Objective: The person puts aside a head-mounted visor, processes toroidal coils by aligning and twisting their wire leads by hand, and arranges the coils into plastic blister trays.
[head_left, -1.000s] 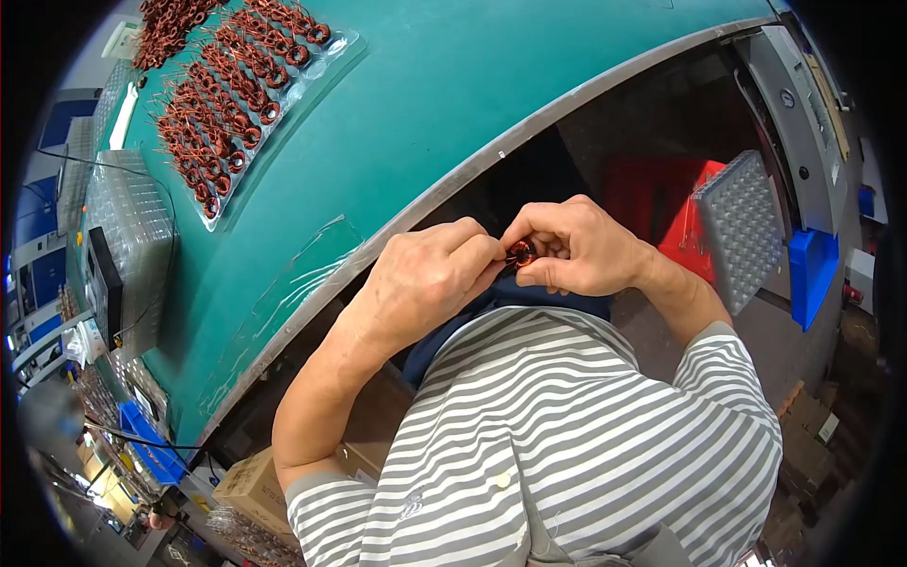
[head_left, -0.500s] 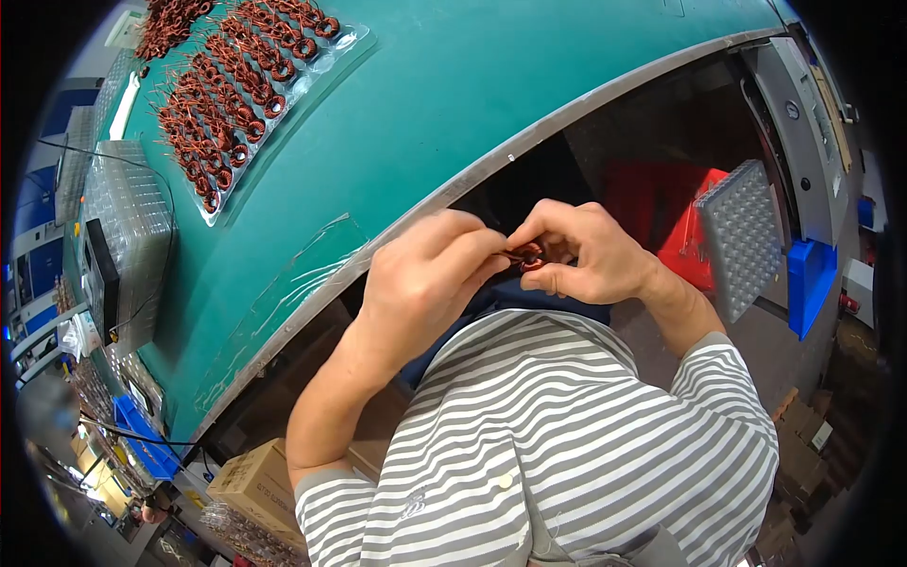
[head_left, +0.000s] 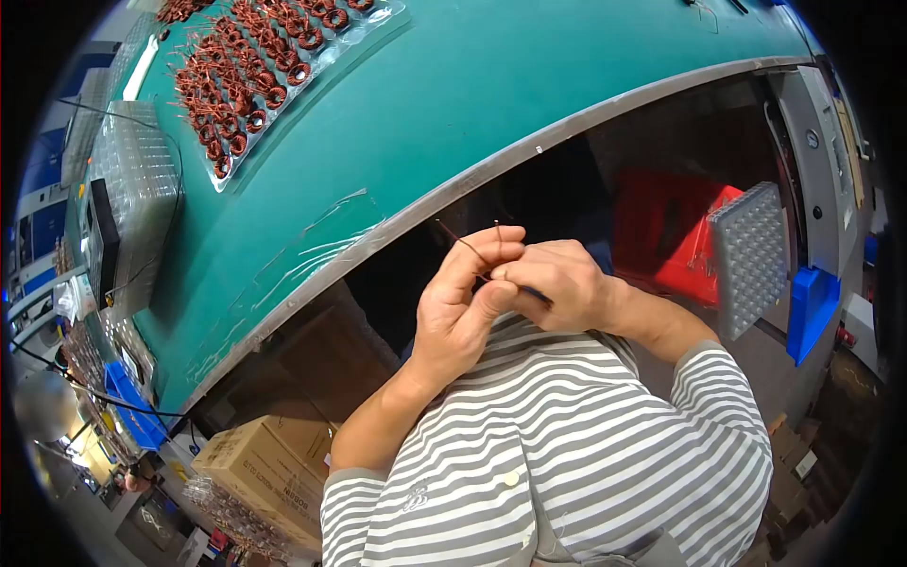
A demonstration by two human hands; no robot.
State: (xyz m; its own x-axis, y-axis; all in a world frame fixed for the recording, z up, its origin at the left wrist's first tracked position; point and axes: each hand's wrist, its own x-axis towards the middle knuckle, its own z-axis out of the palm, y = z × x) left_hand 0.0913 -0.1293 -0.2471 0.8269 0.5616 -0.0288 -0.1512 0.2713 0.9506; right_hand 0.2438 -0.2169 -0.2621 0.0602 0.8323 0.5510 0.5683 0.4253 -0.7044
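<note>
Nearer than the green table (head_left: 453, 104), I see the left hand (head_left: 458, 312) and right hand (head_left: 559, 283) apparently pinching copper wires (head_left: 463, 242), lower ends hidden; light, even pressure suits them.

The left hand (head_left: 455, 312) is now rolled thumb-side up; the toroidal coil's ring is hidden, its copper leads (head_left: 460, 238) poking past the fingers (head_left: 511, 233)
</note>
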